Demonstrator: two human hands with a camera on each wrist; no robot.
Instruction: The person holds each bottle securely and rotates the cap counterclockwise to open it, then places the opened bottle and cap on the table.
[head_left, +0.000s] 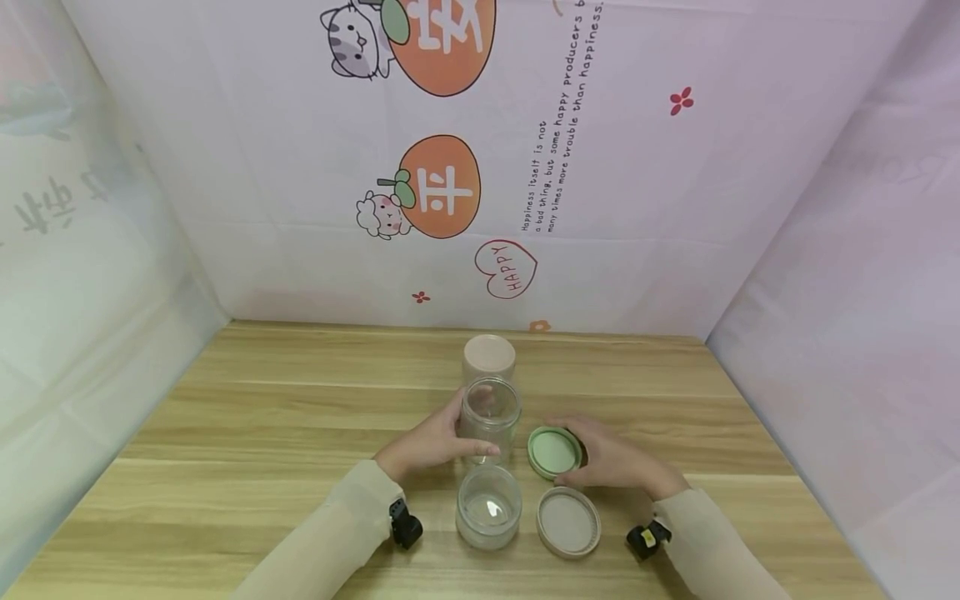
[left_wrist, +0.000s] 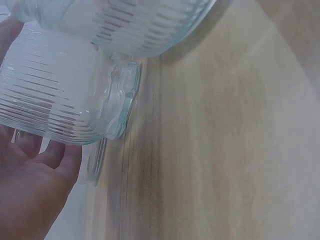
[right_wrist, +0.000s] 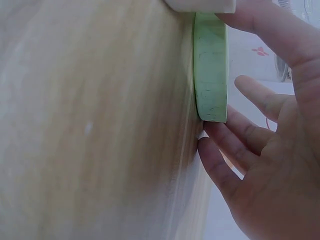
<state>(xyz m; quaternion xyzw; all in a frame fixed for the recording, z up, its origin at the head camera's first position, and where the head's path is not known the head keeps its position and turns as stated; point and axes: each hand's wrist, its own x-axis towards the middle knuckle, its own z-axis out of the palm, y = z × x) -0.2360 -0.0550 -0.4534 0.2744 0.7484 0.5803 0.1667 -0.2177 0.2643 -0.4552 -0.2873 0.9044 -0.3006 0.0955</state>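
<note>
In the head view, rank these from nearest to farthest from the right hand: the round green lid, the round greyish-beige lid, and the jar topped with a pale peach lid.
1. Round green lid: touching the right hand, on its left.
2. Round greyish-beige lid: just below the green one in the picture.
3. Jar topped with a pale peach lid: at the back, farther left.
</note>
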